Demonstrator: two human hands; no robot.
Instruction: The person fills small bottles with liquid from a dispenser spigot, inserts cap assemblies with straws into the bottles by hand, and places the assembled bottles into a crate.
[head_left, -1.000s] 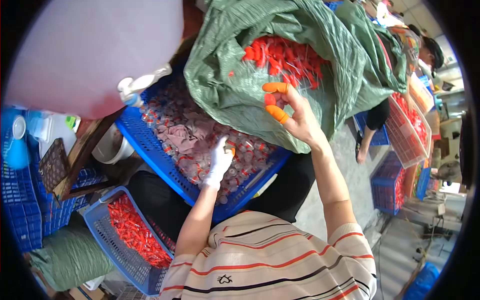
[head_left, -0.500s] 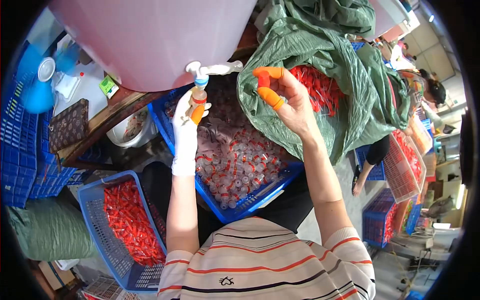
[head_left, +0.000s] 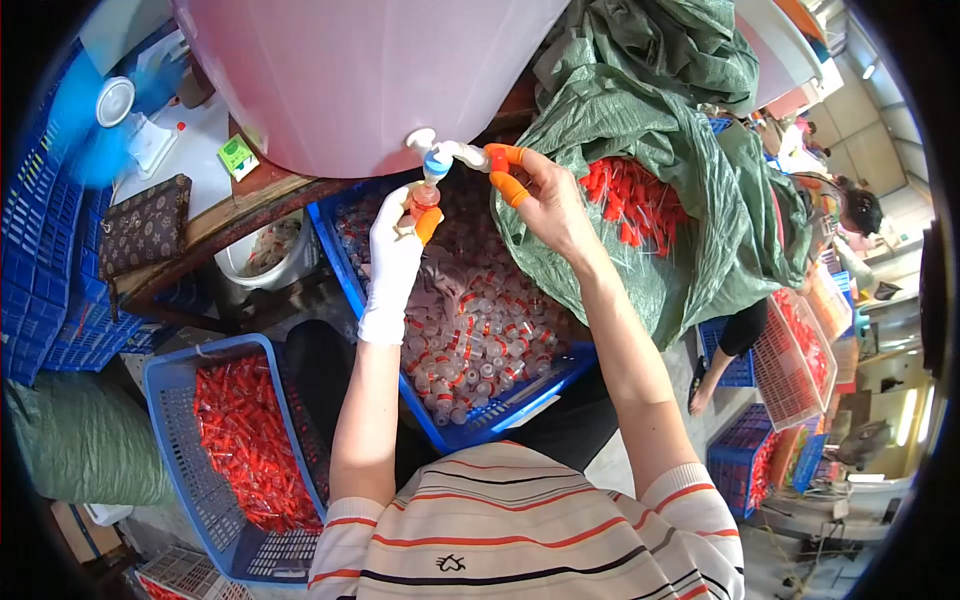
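My left hand (head_left: pixel 393 240), in a white glove with an orange finger cot, grips a small clear bottle (head_left: pixel 427 194) with a red band. The bottle's mouth is right under the blue-and-white outlet of a tap (head_left: pixel 436 163) on a large pinkish tank (head_left: pixel 370 85). My right hand (head_left: pixel 550 200), with orange cots on thumb and forefinger, pinches a small red cap (head_left: pixel 499 160). Its fingertips are at the end of the tap's white lever (head_left: pixel 468 153). Whether they press on the lever I cannot tell. Below my hands, several similar bottles (head_left: pixel 480 345) fill a blue crate (head_left: pixel 462 432).
A green woven sack (head_left: pixel 720 245) at the right holds red caps with thin stems (head_left: pixel 635 210). At the left, red pieces (head_left: pixel 245 440) lie in a blue basket (head_left: pixel 165 400). A patterned pouch (head_left: pixel 145 222) rests on the table. Another person's leg (head_left: pixel 722 362) shows behind.
My right hand, still pinching the red cap, has moved left to the tap lever. The bottle remains under the outlet. The whole view has shifted slightly.
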